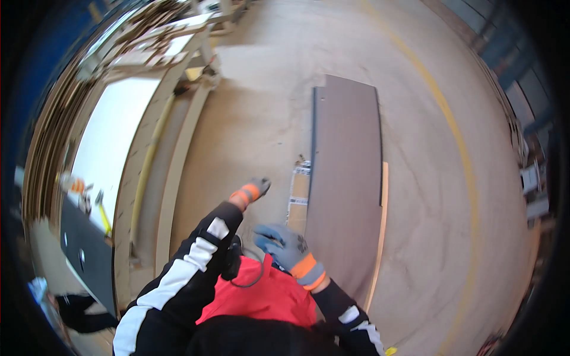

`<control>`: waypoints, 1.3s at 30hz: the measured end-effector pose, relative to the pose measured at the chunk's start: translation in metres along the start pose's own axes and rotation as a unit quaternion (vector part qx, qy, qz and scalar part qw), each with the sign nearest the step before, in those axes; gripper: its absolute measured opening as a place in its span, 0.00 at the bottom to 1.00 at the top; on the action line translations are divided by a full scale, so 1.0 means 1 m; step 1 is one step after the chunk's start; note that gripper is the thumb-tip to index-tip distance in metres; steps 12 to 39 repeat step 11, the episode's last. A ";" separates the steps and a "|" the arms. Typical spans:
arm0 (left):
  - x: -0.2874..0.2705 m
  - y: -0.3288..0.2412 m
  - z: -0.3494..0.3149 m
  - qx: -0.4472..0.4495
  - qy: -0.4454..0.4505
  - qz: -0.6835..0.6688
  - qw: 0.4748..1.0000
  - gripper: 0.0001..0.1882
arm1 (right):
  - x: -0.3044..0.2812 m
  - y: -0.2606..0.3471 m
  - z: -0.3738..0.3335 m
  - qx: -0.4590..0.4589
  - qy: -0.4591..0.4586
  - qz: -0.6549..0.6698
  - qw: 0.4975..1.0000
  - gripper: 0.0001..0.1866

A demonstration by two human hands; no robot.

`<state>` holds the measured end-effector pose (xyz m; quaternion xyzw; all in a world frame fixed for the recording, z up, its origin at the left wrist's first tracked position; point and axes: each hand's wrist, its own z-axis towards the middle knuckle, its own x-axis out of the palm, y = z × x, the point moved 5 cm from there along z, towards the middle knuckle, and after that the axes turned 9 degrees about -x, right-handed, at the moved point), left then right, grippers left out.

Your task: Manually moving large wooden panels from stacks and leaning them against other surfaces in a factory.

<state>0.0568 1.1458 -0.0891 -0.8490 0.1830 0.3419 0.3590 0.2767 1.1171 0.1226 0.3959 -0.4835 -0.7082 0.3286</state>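
Observation:
My left hand (252,188), in a grey glove with an orange cuff band, reaches forward over the bare floor. Its fingers are foreshortened and blurred, so their closure is unclear. My right hand (282,240), gloved alike, hovers in front of my body near the left edge of a long brown panel (344,160). Its fingers are loosely bent and apart, with nothing seen between them. The panel has dark side edges and lies lengthwise ahead of me. Partly beneath it, a cardboard piece (298,193) with printed tape sticks out on the left.
A bench (178,166) on the left bears a white panel (116,124), a dark panel (89,249) and a yellow-handled hammer (104,215). Red cloth (261,296) covers my front, with a black cord (252,285) over it. A yellow floor line (454,130) curves along the right.

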 end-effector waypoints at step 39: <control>-0.154 0.171 -0.208 -0.202 -0.204 -0.026 0.957 0.19 | 0.236 0.184 0.032 -0.210 0.213 0.057 0.952 0.15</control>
